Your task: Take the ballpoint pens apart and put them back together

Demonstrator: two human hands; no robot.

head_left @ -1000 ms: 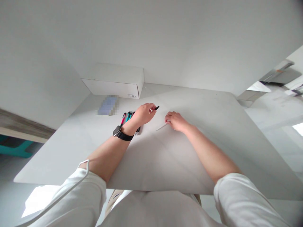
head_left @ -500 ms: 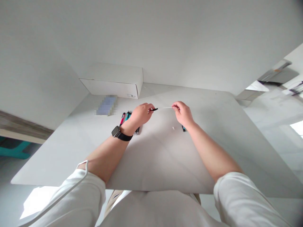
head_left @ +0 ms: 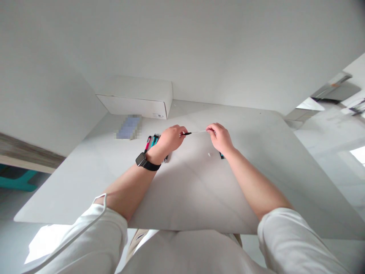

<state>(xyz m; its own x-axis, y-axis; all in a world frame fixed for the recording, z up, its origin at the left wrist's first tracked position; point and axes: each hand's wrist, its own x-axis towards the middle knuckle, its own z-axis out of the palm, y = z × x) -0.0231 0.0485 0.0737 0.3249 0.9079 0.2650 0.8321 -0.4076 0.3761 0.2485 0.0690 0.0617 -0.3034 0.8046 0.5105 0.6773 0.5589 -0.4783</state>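
Pinched in my left hand (head_left: 172,140) is a black pen barrel (head_left: 187,133), its end pointing right. A thin, pale pen refill (head_left: 199,131) runs from that end to my right hand (head_left: 221,139), whose fingertips are closed on it. How far the refill reaches inside the barrel is hidden. Several pens lie under and beside my left wrist, among them a red pen (head_left: 147,144) and a teal pen (head_left: 154,140). Near my right wrist is a black and teal pen part (head_left: 222,155), partly covered. A tiny white piece (head_left: 209,154) lies between my forearms.
A long white box (head_left: 134,104) stands against the wall at the back left of the pale table (head_left: 194,198). In front of it lies a blurred bluish packet (head_left: 128,127). A teal stool (head_left: 19,180) shows beyond the table's left side.
Both hands stay almost in place. The barrel's tip and the refill sit slightly lower, and the stretch of refill showing between the hands looks a little shorter.
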